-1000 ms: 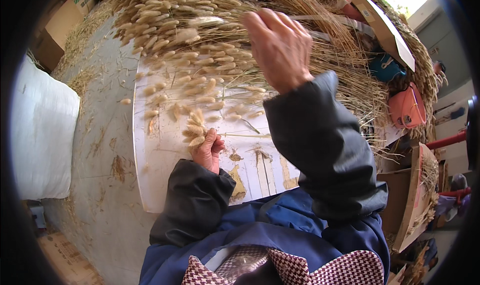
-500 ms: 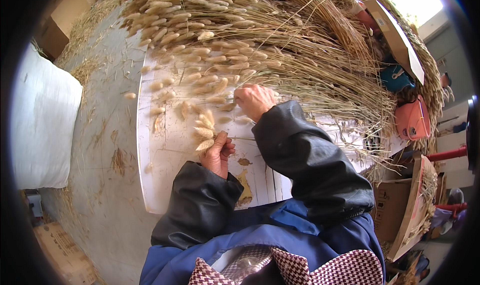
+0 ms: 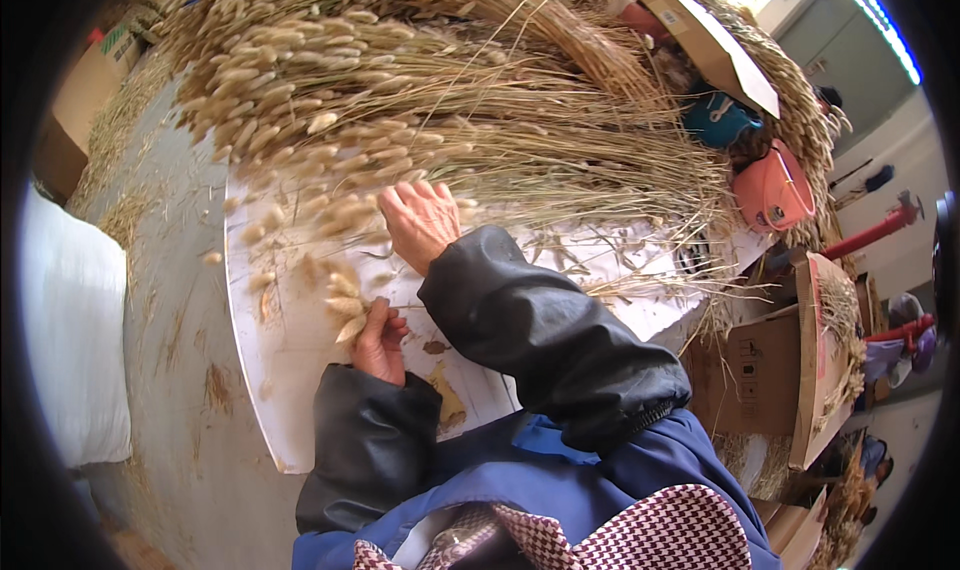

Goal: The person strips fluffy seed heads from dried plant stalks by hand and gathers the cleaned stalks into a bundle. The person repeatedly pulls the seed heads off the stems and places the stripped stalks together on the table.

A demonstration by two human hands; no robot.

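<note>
Left hand (image 3: 382, 342): closed, thumb uppermost, pinching a small bunch (image 3: 345, 306) just below its heads. Bunch sits at the left hand's far-left side, over the table (image 3: 285, 375). Heads soft, furry, egg-shaped, pale straw to cream, fanned out; the upper ones blurred. They point left and somewhat away from the person; thin, dry stems run out right of the fist toward the right sleeve (image 3: 545, 320). Long axis thus roughly crosswise.

Right hand (image 3: 422, 222): beyond and right of the left one, back upward, fingers bent; cannot tell whether anything is in it. Loose heads (image 3: 345, 213) lie beside its fingertips, fluffy, mostly pointing left.

Beyond the right hand: a deep pile (image 3: 480, 100) of the same grass, furry heads massed at left, stiff straw-coloured stems combed out to the right, nearly parallel. Stem ends fray over the table, right of the right hand.

Table white, flat, its surface peeled in a ragged tan patch (image 3: 447, 398) right of the left wrist. Both sleeves black, smooth, creased, with a leathery sheen. Far right of the hands: a pink bucket (image 3: 778, 192), smooth-walled, and a blue one (image 3: 718, 122).
</note>
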